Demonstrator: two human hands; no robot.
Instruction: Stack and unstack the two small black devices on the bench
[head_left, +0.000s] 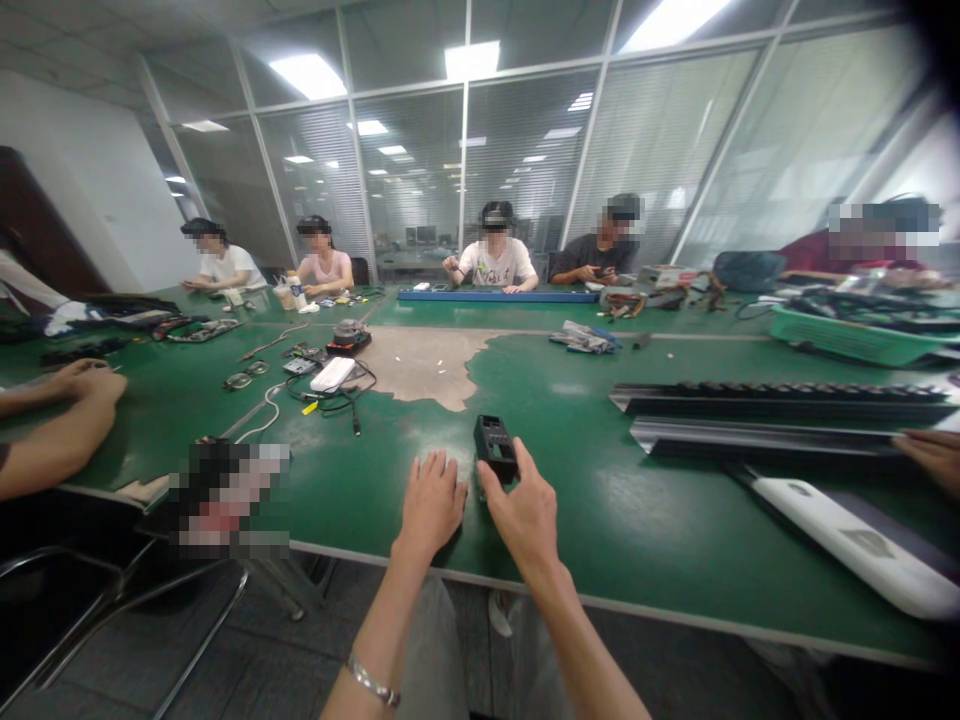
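In the head view, my right hand (523, 508) has its thumb and fingers around the lower end of a small black plastic housing (491, 440). That housing is a long box with openings in its upper face, and it stands on or just over the green table; contact underneath is hidden. To its left, my left hand (433, 500) lies palm down on the tabletop, fingers stretched out and holding nothing. A small gap separates the left fingers from the housing.
Long metal rails (750, 440) and a white elongated casing (855, 545) lie at right, with another person's hand (934, 455) on the rails. Gloves (585, 337), a green basket (855, 338), a white box with cables (332, 374) and glasses (246, 375) sit farther off. Several people sit around.
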